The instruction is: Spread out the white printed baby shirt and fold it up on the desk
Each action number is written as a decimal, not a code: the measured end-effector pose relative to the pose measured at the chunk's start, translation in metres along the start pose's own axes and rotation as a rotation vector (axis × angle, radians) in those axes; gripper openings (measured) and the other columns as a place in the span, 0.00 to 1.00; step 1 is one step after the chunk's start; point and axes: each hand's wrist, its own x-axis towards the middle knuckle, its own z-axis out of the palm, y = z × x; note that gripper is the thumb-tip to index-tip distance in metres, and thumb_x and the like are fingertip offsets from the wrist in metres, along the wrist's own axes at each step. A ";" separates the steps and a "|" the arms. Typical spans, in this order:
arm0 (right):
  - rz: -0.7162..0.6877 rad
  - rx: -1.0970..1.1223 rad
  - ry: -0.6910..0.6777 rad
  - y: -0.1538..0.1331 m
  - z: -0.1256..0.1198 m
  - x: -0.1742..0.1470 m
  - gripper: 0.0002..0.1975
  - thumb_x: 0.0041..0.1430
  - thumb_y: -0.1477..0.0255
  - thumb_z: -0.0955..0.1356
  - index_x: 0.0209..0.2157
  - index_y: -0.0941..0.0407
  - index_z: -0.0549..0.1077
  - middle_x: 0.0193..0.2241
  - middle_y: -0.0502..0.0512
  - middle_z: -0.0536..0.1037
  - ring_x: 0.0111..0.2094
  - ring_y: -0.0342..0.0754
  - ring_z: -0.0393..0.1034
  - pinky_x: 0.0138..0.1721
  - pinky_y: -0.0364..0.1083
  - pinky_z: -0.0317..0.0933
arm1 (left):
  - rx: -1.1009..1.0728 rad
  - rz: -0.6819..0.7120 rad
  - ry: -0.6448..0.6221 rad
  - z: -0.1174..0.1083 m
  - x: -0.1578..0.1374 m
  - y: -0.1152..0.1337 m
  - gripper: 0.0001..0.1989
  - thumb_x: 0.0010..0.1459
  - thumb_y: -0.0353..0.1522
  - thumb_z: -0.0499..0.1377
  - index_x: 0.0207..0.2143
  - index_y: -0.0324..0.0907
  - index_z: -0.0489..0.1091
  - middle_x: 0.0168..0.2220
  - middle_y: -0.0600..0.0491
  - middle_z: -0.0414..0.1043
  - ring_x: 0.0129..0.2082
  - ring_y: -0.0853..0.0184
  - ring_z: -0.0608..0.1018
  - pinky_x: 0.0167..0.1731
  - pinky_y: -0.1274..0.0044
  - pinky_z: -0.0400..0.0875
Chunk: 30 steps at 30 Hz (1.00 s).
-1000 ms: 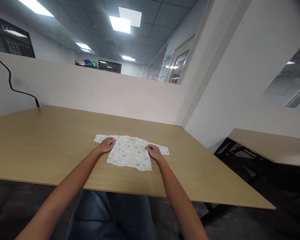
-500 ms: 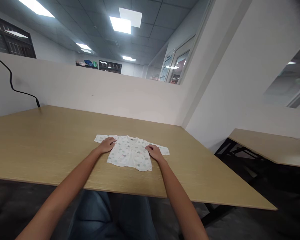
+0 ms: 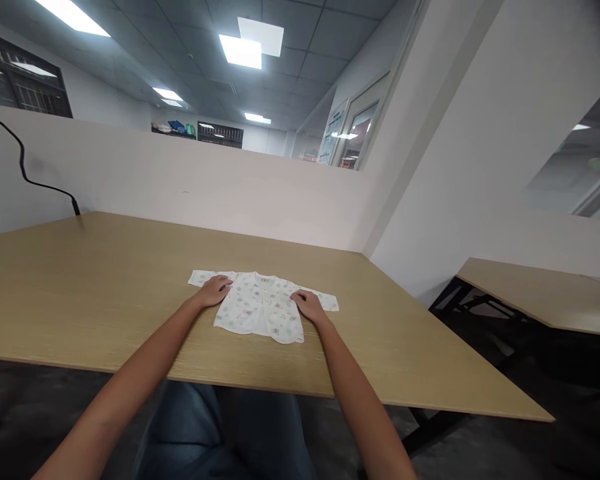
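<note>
Head view: our left hand (image 3: 213, 291) and right hand (image 3: 309, 305) rest at either side of a small shirt (image 3: 260, 307), spread with sleeves out on the bench (image 3: 405, 347). We cannot tell whether either grip pinches it. Beyond the low wall (image 3: 230, 193), what looks like a shelf (image 3: 183, 137) holds blue and green things (image 3: 177, 126) too small to name.

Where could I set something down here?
The table has bare room left of the shirt, behind it up to the wall, and right of it to the right edge. It's crowded at the shirt, where the left hand and right hand rest, with forearms in front.
</note>
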 end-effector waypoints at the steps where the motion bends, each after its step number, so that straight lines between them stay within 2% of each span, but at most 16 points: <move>1: -0.002 -0.001 0.001 0.000 0.000 0.000 0.16 0.56 0.62 0.64 0.31 0.55 0.80 0.35 0.56 0.83 0.39 0.54 0.74 0.42 0.48 0.62 | 0.001 0.000 0.000 0.000 0.000 0.000 0.25 0.65 0.42 0.48 0.56 0.41 0.75 0.62 0.44 0.70 0.64 0.56 0.69 0.65 0.64 0.62; 30: -0.006 0.003 -0.001 -0.001 0.000 -0.001 0.15 0.56 0.62 0.64 0.31 0.55 0.80 0.35 0.56 0.83 0.39 0.54 0.74 0.42 0.47 0.62 | 0.001 -0.005 0.000 0.002 0.001 -0.001 0.26 0.65 0.42 0.48 0.56 0.41 0.75 0.62 0.43 0.70 0.64 0.56 0.69 0.65 0.65 0.61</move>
